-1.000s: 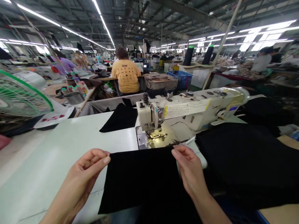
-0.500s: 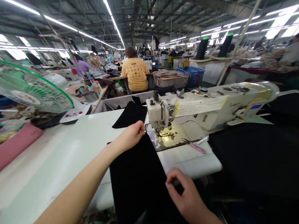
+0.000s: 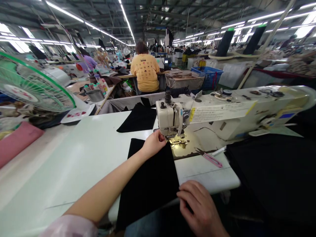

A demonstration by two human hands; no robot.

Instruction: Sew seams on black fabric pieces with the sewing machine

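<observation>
A black fabric piece (image 3: 150, 177) lies lengthwise on the white sewing table (image 3: 81, 154), its far end at the presser foot (image 3: 177, 141) of a cream sewing machine (image 3: 222, 115). My left hand (image 3: 154, 144) is closed on the cloth's far corner, right beside the presser foot. My right hand (image 3: 199, 209) grips the near right edge of the same cloth at the table's front edge, fingers curled.
Pink scissors (image 3: 209, 159) lie right of the needle plate. A stack of black fabric (image 3: 274, 174) fills the right. Another black piece (image 3: 138, 120) lies behind the machine head. A green-rimmed fan (image 3: 34, 85) stands left. A person in a yellow shirt (image 3: 145, 70) sits ahead.
The cloth went from held crosswise in front of me to laid lengthwise. My left hand carried its far end up to the presser foot; my right hand dropped to the near edge.
</observation>
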